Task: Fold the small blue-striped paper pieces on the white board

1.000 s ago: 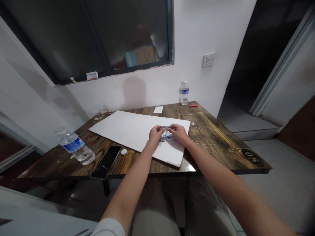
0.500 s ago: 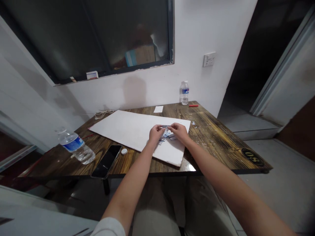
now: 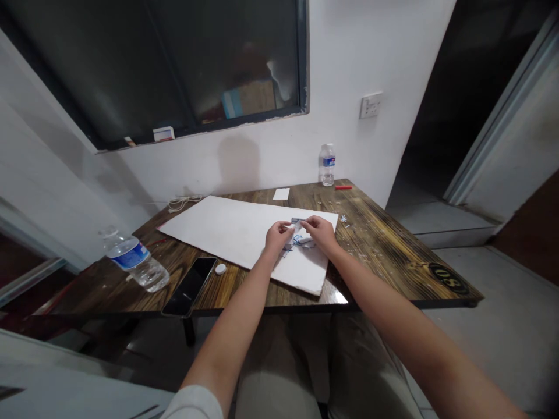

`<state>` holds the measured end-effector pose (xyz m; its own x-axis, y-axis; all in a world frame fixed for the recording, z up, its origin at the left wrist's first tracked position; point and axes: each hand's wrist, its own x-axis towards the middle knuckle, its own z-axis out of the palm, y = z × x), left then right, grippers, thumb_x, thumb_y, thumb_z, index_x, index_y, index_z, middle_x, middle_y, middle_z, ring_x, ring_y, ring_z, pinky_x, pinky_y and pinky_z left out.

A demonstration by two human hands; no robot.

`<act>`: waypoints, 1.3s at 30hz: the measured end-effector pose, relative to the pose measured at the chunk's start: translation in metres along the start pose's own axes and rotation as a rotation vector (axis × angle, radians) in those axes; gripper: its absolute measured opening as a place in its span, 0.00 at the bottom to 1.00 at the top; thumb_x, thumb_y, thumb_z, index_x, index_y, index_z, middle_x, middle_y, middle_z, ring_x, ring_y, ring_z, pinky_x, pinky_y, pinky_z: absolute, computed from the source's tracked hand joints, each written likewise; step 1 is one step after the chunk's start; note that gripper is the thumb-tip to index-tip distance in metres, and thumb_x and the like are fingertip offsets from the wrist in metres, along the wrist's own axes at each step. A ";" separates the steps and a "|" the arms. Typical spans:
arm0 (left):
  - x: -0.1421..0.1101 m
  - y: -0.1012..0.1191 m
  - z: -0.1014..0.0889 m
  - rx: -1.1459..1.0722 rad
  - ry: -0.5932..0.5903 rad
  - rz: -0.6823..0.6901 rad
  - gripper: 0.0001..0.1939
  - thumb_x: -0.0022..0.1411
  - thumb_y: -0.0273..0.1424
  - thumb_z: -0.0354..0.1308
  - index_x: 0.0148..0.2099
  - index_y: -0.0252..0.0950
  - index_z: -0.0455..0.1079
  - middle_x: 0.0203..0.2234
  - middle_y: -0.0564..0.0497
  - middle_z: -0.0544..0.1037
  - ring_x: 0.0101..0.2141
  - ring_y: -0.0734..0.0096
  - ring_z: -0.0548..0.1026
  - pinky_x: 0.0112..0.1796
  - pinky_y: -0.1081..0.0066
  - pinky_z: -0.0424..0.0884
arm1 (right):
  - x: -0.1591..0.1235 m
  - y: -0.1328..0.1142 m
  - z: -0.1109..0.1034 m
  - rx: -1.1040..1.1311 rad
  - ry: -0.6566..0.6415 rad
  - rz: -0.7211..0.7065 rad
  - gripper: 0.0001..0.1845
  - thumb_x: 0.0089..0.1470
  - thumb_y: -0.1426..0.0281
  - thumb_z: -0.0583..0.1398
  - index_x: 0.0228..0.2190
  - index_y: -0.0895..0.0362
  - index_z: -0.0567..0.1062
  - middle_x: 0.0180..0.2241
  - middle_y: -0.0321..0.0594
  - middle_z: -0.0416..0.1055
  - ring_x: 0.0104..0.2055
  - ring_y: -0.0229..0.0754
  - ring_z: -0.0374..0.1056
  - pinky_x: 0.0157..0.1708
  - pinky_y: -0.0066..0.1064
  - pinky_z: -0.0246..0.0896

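Over wht board (image 3: 236,222), L hand (image 3: 276,235) opp. R hand (image 3: 321,231), strip (image 3: 297,221) in two-handed pinch.

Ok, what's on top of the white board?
Blue-and-white pieces lie on the white board, toward its right end; the left hand and right hand partly cover them, hiding how many.

1. Dim, greyish indoor light; the white wall (image 3: 340,70) looks dull.
2. A soft-edged shadow (image 3: 238,166) falls on it beyond the table (image 3: 375,256).
3. White glare (image 3: 339,297) marks the table's near edge.
4. The far-right doorway (image 3: 430,116) sinks to near-black; the window (image 3: 227,35) is murky.
5. Left and right edges stretch and smear; the small pieces (image 3: 298,240) lack crisp detail.
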<state>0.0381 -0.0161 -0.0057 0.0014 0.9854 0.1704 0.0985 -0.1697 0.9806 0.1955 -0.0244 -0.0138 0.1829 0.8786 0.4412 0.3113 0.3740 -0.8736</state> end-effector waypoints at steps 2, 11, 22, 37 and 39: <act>-0.001 0.000 0.000 0.000 -0.004 0.000 0.12 0.48 0.28 0.66 0.38 0.34 0.73 0.23 0.54 0.73 0.25 0.77 0.71 0.26 0.76 0.66 | 0.000 0.000 0.000 0.009 0.001 0.010 0.21 0.47 0.50 0.60 0.22 0.55 0.71 0.20 0.36 0.69 0.24 0.40 0.63 0.28 0.31 0.55; -0.001 0.000 0.000 0.003 0.023 0.013 0.11 0.50 0.26 0.65 0.39 0.34 0.73 0.25 0.53 0.73 0.26 0.77 0.71 0.27 0.77 0.66 | -0.001 0.000 -0.001 0.011 0.011 0.018 0.19 0.48 0.52 0.60 0.23 0.55 0.72 0.19 0.36 0.69 0.24 0.40 0.63 0.29 0.31 0.56; 0.002 -0.004 -0.004 0.020 0.120 0.023 0.12 0.51 0.29 0.63 0.40 0.35 0.72 0.25 0.53 0.73 0.26 0.74 0.72 0.28 0.75 0.67 | -0.002 -0.003 -0.002 0.009 0.017 0.042 0.19 0.48 0.51 0.59 0.23 0.55 0.72 0.19 0.35 0.69 0.24 0.40 0.64 0.28 0.30 0.56; 0.009 -0.011 -0.008 0.000 0.207 0.017 0.13 0.52 0.24 0.60 0.42 0.34 0.70 0.31 0.50 0.76 0.28 0.74 0.74 0.29 0.75 0.68 | 0.000 0.001 -0.002 0.006 -0.003 0.058 0.17 0.49 0.55 0.56 0.23 0.55 0.73 0.19 0.35 0.68 0.23 0.39 0.62 0.28 0.30 0.55; 0.010 -0.010 -0.008 0.002 0.210 0.013 0.13 0.52 0.23 0.59 0.42 0.34 0.70 0.32 0.49 0.77 0.29 0.74 0.74 0.29 0.76 0.69 | 0.000 0.000 -0.002 0.003 -0.007 0.056 0.16 0.49 0.55 0.56 0.23 0.55 0.73 0.19 0.35 0.68 0.23 0.40 0.63 0.28 0.30 0.55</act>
<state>0.0296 -0.0052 -0.0129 -0.2049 0.9581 0.1999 0.1014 -0.1824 0.9780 0.1977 -0.0254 -0.0135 0.1935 0.9002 0.3901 0.2978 0.3250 -0.8976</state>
